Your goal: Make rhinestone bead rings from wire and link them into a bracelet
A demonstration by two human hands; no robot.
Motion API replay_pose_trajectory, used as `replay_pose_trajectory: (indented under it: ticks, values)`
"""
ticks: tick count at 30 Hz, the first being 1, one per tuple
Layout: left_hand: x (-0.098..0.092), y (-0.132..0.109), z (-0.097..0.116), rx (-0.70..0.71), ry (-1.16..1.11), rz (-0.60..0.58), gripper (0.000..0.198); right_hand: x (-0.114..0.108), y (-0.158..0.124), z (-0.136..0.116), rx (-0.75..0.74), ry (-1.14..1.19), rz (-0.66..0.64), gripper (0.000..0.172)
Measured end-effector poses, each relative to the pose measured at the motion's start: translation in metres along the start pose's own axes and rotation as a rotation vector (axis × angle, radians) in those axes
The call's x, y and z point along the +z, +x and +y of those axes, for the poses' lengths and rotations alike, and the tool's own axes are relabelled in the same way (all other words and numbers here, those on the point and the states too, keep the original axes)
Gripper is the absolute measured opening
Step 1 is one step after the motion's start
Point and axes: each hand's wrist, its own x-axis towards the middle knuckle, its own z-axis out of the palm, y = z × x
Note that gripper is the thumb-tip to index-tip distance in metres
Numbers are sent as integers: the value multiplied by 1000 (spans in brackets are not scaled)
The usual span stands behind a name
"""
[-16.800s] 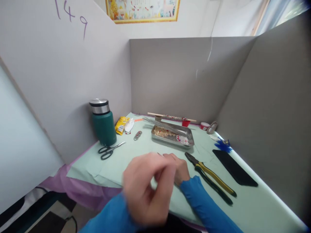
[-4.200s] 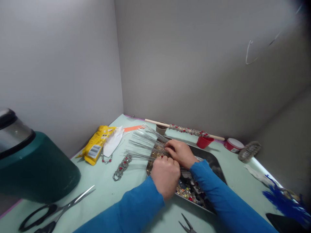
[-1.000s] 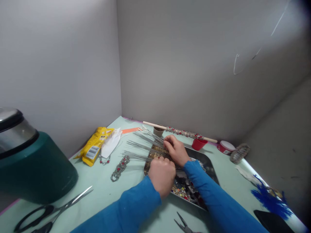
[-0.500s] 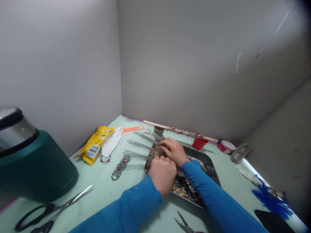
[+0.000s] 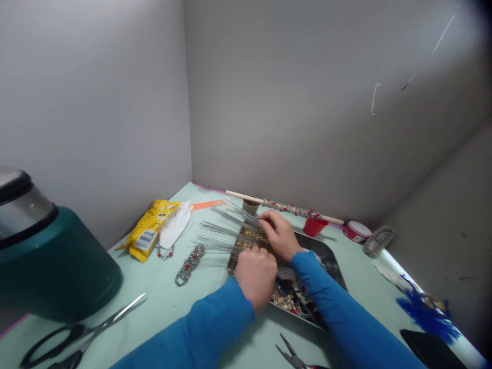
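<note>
Right hand [image 5: 280, 234], nudged toward 12 o'clock, pinching wires [image 5: 216, 239] fanned over tray [image 5: 332, 258]; left hand [image 5: 257, 274] fisted on their ends, sorting ongoing.

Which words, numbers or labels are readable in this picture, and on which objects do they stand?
No text can be read with certainty.
On the yellow packet: a white barcode label and dark print, too small and blurred to read.
On the red round tin: no legible print.

I am counting one bundle of wires [image 5: 219, 231], one metal tray [image 5: 331, 254], two cups [image 5: 313, 226], one pair of scissors [image 5: 82, 328], one pair of pliers [image 5: 294, 354], one flask [image 5: 49, 261], one yellow packet [image 5: 149, 229].
</note>
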Motion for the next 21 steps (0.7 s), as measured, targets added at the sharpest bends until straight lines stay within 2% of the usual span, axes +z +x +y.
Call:
replay_pose_trajectory:
  ticks: [7, 9, 13, 15, 18, 21]
  values:
    - [5, 2, -5, 39, 7, 13, 28, -31, 10, -13, 55, 253, 283, 5]
    - [9, 3, -8, 48, 2, 4, 28, -43, 11, -22, 37, 306, 363, 4]
    - [14, 4, -11, 48, -34, -27, 40, -65, 13, -46, -8, 405, 517, 3]
    - [13, 4, -11, 39, -63, -2, 34, -74, 12, -55, 8, 495, 589, 5]
    - [7, 2, -11, -21, -128, 92, 23, -80, 9, -58, 192, 663, 679, 9]
    - [1, 3, -12, -100, -254, 211, 23, -78, 4, -48, 388, 784, 733, 12]
